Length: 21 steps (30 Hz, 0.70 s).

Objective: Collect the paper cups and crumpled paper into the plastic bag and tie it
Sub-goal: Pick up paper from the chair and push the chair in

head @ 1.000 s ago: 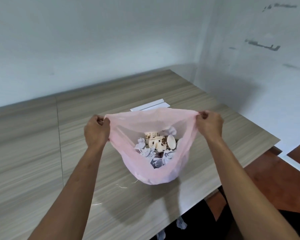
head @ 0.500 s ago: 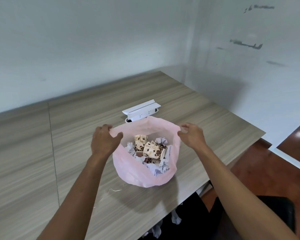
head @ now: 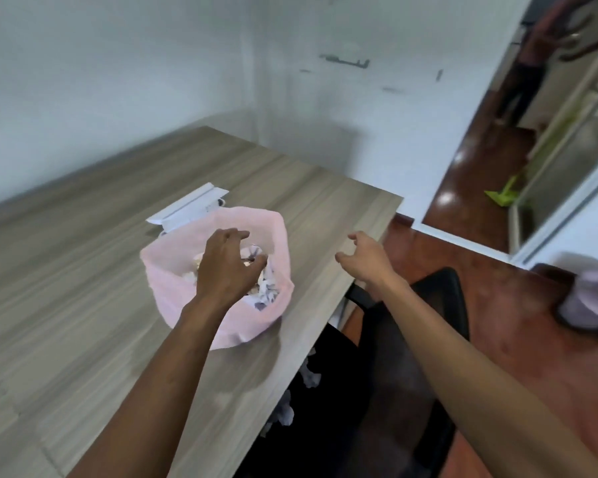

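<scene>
The bag [head: 173, 288] was thin, matt pink plastic, softly wrinkled. Inside it lay crumpled white paper [head: 268, 291]. The table [head: 66, 270] had a smooth, matt grey wood-grain top. At 3 o'clock the floor [head: 497, 305] was glossy reddish wood. The walls [head: 101, 70] looked matt white.

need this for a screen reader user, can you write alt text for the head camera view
A pink plastic bag stands open on a wooden table, holding crumpled paper. The person's left hand hovers over its mouth and the right hand is held open in the air beside the table. A white object lies behind the bag.
</scene>
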Available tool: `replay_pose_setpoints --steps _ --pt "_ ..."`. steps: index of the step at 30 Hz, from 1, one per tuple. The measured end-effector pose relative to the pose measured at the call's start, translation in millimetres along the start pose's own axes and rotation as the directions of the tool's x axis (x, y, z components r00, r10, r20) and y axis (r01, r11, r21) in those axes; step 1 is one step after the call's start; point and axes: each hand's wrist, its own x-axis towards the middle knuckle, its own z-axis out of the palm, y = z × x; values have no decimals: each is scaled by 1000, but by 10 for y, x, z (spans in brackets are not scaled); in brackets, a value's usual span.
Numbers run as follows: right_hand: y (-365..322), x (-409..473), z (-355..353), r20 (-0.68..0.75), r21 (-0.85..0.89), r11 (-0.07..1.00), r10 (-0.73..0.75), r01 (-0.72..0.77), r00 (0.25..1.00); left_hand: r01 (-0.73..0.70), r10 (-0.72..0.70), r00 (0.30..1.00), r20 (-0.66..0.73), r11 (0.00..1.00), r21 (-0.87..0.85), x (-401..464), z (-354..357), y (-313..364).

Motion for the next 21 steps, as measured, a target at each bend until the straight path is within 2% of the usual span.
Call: replay_pose_setpoints --steps 3,7,10,12,13,14,17,18,19,21 --pt "206 -342 -96 -88 -58 997 48 -53 995 -118 125 985 122 991 -59 -160 135 70" --pt "522 -905 -194 -348 -142 982 69 -125 935 -195 232 923 307 970 -148 -560 317 206" --pt "753 -1333 -231 -447 -131 955 183 -267 876 -152 245 860 449 961 -232 -942 436 345" --pt "910 -1538 -243 -404 -51 938 296 -344 866 -70 250 800 545 942 -329 -1196 520 462" --pt "994 -1631 -229 -352 -38 930 329 -365 876 -34 271 741 614 929 -369 -1334 573 520" --pt "1074 -1719 -206 -295 -42 927 346 -373 891 14 298 647 702 916 -402 -1482 636 568" --pt "1215 -1931 -165 -202 16 939 340 -344 918 143 307 271 912 925 -353 -1917 854 659" --pt "1230 -1960 -168 -208 60 941 339 -334 917 156 272 181 945 941 -300 -2048 916 674" --pt "1228 -1973 -178 -210 93 940 341 -328 917 168 233 138 963 952 -255 -2160 970 672" --pt "1220 -1981 -199 -188 158 931 356 -329 915 241 191 155 969 944 -225 -2303 1038 658"
